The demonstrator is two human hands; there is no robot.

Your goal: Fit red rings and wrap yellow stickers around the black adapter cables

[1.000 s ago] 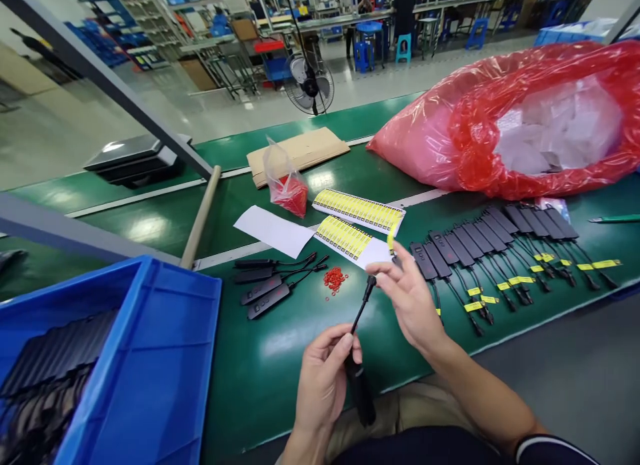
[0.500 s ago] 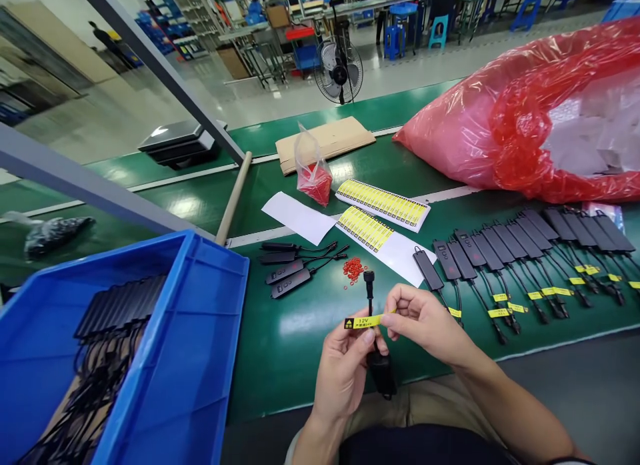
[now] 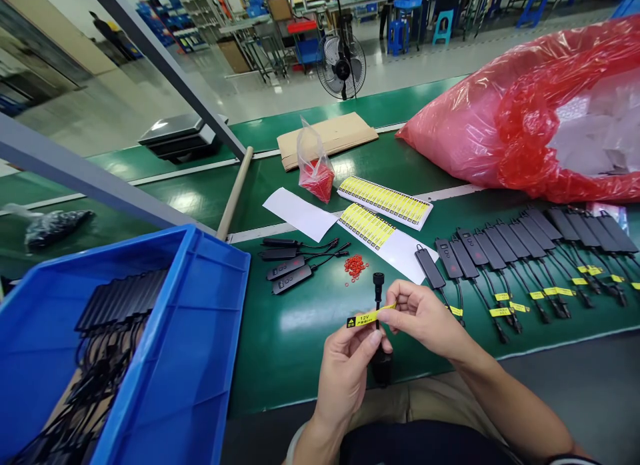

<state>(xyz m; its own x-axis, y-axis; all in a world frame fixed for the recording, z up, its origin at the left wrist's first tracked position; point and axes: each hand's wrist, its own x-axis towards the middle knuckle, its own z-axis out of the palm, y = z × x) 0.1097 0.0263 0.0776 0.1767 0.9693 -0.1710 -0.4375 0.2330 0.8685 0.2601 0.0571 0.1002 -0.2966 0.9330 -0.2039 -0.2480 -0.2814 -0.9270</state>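
Observation:
My left hand is closed around the cable of a black controller, whose body hangs below the fingers. The cable's round plug points up above both hands. Between the thumb and fingers of my right hand is the right end of a yellow 12V label, which lies across the cable. The label's left end, with a black warning mark, sticks out free past the cable. To the right, several black controllers lie in a row, many with yellow labels on their cables.
A blue crate with more controllers stands at left. Label sheets, red rings, a bag of red parts and several controllers lie on the green table. A large red bag fills the back right.
The plug and cable have shifted slightly right and stand more upright. The label's right side has come up a little with my right hand. Both hands keep their holds.

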